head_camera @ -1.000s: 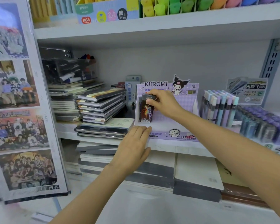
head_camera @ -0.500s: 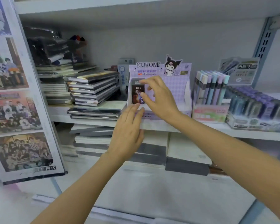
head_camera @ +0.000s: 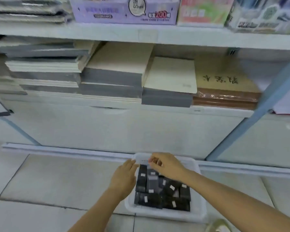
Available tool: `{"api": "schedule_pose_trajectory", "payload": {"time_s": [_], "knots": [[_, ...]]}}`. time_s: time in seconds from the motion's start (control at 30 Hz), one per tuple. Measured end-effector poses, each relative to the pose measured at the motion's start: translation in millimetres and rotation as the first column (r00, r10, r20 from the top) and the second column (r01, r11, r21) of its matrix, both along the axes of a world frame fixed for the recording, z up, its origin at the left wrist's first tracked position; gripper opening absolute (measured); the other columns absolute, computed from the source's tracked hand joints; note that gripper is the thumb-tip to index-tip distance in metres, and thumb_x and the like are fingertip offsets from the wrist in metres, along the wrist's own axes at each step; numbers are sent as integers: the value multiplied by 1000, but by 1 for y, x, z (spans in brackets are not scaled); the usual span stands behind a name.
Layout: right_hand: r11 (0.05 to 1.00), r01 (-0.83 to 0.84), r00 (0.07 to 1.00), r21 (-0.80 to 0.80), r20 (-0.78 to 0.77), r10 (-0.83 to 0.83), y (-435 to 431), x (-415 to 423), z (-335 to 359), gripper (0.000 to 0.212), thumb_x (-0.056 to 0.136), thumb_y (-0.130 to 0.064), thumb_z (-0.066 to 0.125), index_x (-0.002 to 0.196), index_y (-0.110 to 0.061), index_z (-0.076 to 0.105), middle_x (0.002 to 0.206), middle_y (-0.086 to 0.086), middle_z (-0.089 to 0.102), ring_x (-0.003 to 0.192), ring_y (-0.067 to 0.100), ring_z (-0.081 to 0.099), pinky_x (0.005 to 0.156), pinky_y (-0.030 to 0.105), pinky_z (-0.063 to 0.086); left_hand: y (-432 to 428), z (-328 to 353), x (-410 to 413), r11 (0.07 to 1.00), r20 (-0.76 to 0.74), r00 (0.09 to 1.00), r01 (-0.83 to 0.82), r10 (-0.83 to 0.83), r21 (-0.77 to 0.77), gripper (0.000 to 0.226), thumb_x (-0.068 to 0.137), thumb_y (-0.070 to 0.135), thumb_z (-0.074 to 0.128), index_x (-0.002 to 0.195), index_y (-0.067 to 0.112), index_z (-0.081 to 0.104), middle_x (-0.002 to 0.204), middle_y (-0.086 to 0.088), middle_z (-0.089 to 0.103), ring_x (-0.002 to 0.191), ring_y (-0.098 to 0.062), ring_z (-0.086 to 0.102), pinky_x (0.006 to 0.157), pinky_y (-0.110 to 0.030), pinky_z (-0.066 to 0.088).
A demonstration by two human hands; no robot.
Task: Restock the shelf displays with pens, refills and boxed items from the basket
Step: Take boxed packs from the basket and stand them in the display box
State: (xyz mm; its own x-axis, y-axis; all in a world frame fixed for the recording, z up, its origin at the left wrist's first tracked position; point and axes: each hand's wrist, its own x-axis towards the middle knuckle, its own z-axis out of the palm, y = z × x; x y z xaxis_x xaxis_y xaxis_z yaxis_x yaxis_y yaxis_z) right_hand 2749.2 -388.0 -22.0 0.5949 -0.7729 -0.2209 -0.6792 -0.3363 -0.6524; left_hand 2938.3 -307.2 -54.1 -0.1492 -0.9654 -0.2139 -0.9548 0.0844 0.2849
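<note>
A white plastic basket (head_camera: 197, 213) stands on the floor tiles below the shelves. It holds several small dark boxes (head_camera: 157, 193) with white labels, lying jumbled. My left hand (head_camera: 124, 178) is at the basket's left rim, its straight fingers reaching to the nearest box. Over the far end of the basket hovers my right hand (head_camera: 166, 166), fingers loosely curled, and I see nothing held in them. The purple Kuromi display box (head_camera: 124, 12) shows only its front at the top edge.
Stacks of grey and cream notebooks (head_camera: 110, 76) fill the low shelf, with a brown wrapped pack (head_camera: 224, 97) to their right. A blue shelf upright (head_camera: 251, 118) slants down on the right. Pen display boxes (head_camera: 203, 12) sit beside the purple one.
My view has dropped from the shelf to the floor. Both hands left the Kuromi display, where the right hand had set a dark box, and came down to the basket.
</note>
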Motion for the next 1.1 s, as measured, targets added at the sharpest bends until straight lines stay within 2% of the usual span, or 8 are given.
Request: {"api": "schedule_pose_trajectory", "payload": {"time_s": [0.1, 0.3, 0.43, 0.67, 0.8, 0.87, 0.97, 1.1], "knots": [[974, 0, 987, 224, -156, 36, 15, -18, -60, 36, 92, -36, 61, 124, -24, 52, 118, -6, 58, 95, 3, 55, 89, 24, 48, 22, -38, 2, 976, 88, 996, -16, -4, 219, 59, 105, 30, 32, 156, 15, 5, 164, -1, -4, 151, -17, -1, 121, -30, 7], [930, 135, 934, 341, -359, -4, 53, -16, -129, 52, 85, -41, 69, 125, -17, 45, 123, 2, 53, 108, 16, 52, 91, 29, 47, 42, -72, 3, 985, 117, 993, -53, 34, 165, 59, 105, 34, 29, 155, 19, 0, 161, 3, -19, 149, -15, -13, 121, -29, -2], [961, 117, 950, 249, -311, -35, 53, -16, -138, 40, 83, -31, 73, 117, -21, 53, 119, -2, 54, 108, 13, 50, 92, 25, 44, 42, -79, 3, 994, 17, 997, -73, 72, 81, 56, 104, 30, 36, 155, 17, 15, 162, 3, -9, 150, -17, -4, 120, -29, 0], [936, -85, 926, 341, -320, 200, 39, -21, -132, 24, 90, -31, 65, 99, -9, 66, 101, 5, 59, 86, 15, 55, 70, 25, 40, 41, -79, 4, 995, -6, 997, -83, 83, 57, 52, 104, 32, 35, 153, 21, 21, 163, 5, -4, 150, -14, -2, 121, -27, 6], [891, 92, 992, 444, -120, -43, 16, -36, -110, 16, 93, -29, 60, 101, -16, 64, 101, -1, 60, 92, 15, 60, 78, 22, 46, 36, -70, -2, 960, -233, 945, -261, 232, -104, 37, 97, 16, 55, 133, 10, 54, 142, -10, 48, 130, -26, 45, 107, -34, 38], [819, 147, 982, 555, 20, -190, 7, -39, -95, 16, 95, -27, 59, 107, -18, 64, 102, -1, 66, 92, 13, 64, 79, 21, 48, 31, -62, -9, 893, -460, 795, -450, 395, -11, 28, 97, 25, 56, 122, 13, 60, 122, -2, 59, 112, -18, 55, 91, -23, 44], [731, 94, 946, 676, 167, -277, 5, -30, -81, 18, 95, -25, 60, 109, -19, 66, 101, -2, 71, 95, 13, 68, 83, 26, 54, 17, -45, -28, 771, -742, 260, -382, 619, 510, 44, 90, 52, 51, 115, 19, 65, 107, 1, 70, 99, -10, 65, 76, -13, 50], [669, -35, 968, 743, 192, -162, 12, -13, -84, 32, 92, -33, 64, 120, -19, 64, 109, -3, 71, 101, 14, 67, 86, 25, 54, 6, -47, -35, 701, -751, -262, -270, 606, 660, 40, 89, 32, 56, 124, 13, 58, 114, -11, 71, 109, -29, 66, 91, -44, 55]]}}
